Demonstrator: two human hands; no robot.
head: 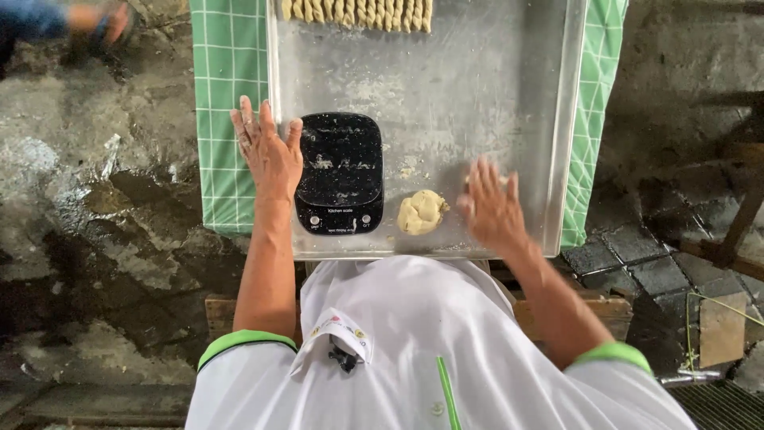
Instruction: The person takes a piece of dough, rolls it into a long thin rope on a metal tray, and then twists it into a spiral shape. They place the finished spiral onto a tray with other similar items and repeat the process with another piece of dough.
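Observation:
My left hand (268,150) lies flat and open on the left rim of a large metal tray (477,95), touching the side of a black kitchen scale (340,171). A pale lump of dough (421,213) sits on the tray just right of the scale. My right hand (489,205) is blurred, palm down with fingers spread, right next to the dough lump; something pale shows under its fingers, and I cannot tell whether it is dough. A row of shaped dough pieces (356,13) lines the tray's far edge.
The tray rests on a green checked cloth (229,87). Wet, dark stone floor lies all around. Another person's arm in a blue sleeve (56,20) shows at the top left. A wooden stool leg (744,215) stands at the right.

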